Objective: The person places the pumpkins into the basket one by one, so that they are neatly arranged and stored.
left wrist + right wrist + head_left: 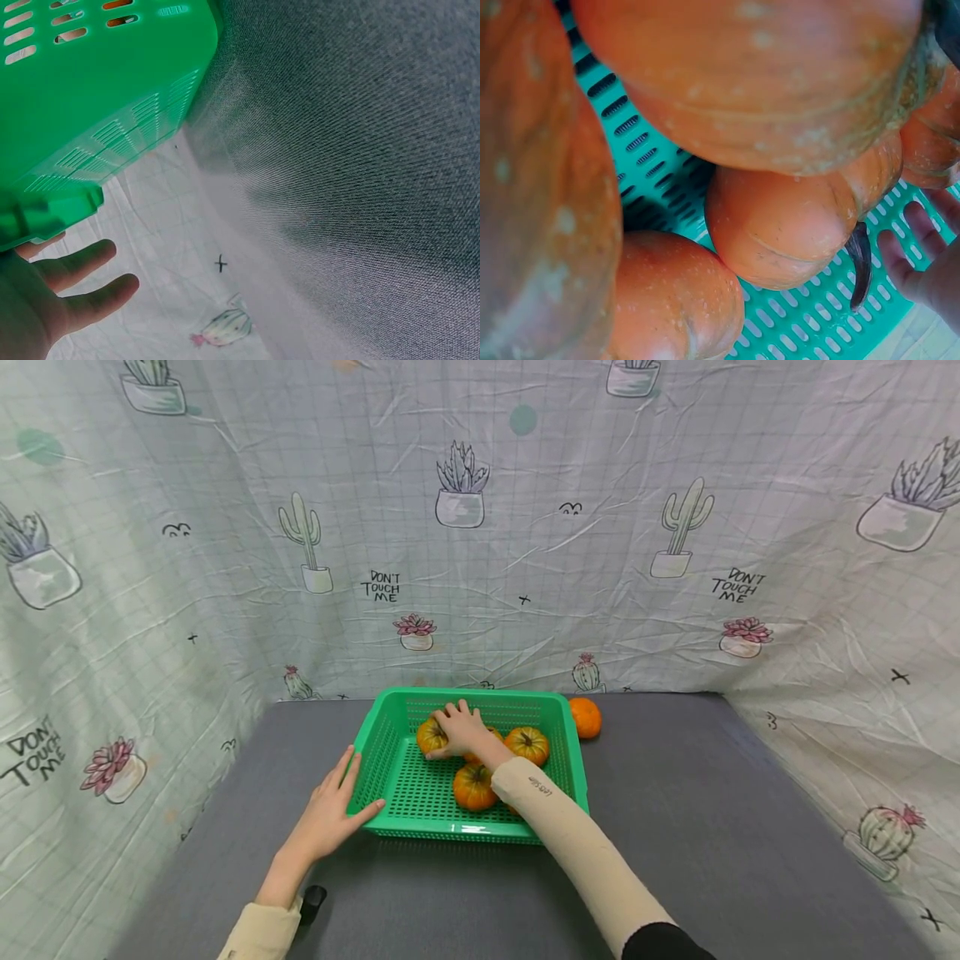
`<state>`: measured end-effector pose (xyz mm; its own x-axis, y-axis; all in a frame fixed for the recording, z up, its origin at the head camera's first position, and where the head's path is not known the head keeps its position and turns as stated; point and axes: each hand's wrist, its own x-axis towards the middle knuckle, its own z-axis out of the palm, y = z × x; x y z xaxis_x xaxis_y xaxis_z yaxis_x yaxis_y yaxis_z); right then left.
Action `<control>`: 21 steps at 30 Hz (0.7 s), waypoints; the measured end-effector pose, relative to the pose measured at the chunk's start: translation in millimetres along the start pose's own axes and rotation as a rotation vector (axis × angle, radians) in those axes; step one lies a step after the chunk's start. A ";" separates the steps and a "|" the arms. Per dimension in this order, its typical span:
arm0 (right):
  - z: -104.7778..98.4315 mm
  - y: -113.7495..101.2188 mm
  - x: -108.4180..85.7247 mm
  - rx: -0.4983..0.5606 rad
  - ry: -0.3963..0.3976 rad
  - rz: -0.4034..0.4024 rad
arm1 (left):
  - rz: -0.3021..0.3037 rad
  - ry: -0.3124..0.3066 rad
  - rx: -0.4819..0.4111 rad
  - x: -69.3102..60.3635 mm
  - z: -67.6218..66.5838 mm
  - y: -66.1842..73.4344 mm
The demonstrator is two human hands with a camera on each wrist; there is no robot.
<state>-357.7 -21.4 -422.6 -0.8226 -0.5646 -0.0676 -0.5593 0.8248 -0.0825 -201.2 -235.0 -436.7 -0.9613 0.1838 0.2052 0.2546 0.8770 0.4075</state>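
Observation:
A green plastic basket (pixel 480 695) holds several small orange pumpkins. My right hand (pixel 463 731) is inside it, fingers spread beside and partly over the pumpkin (pixel 429 737) at the far left; the head view does not show how firmly they touch. In the right wrist view its fingers look extended near a pumpkin with a dark stem (pixel 780 225). Under my right wrist and forearm, other pumpkins are partly covered. A pumpkin (pixel 474 788) lies near the front, another (pixel 528 745) at the right. My left hand (pixel 326 818) rests with straight fingers at the basket's left rim, thumb over the front corner.
Another orange pumpkin (pixel 586 718) sits on the dark grey table (pixel 675 827), just outside the basket's right side. A pale cloth (pixel 525 560) printed with cacti hangs behind and on both sides. Near my left wrist shows a small black object (pixel 312 902).

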 end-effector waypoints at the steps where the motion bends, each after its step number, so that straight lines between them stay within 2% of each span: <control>1: -0.1 0.0 -0.4 -0.002 0.002 -0.001 | 0.000 -0.001 -0.002 0.0 -0.1 0.2; 7: -0.7 0.1 -2.2 0.009 0.007 -0.006 | 0.000 0.002 0.004 -0.5 -0.1 0.8; 15: 3.8 1.8 -1.5 -0.017 0.014 -0.003 | 0.026 0.036 0.022 -1.5 2.8 0.1; 21: 1.4 1.5 -2.2 0.034 0.010 -0.002 | 0.027 0.041 0.024 -1.9 3.5 -1.3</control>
<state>-356.6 -19.0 -424.0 -0.8228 -0.5654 -0.0578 -0.5569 0.8224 -0.1164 -200.0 -234.9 -440.7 -0.9488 0.1900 0.2525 0.2778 0.8823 0.3799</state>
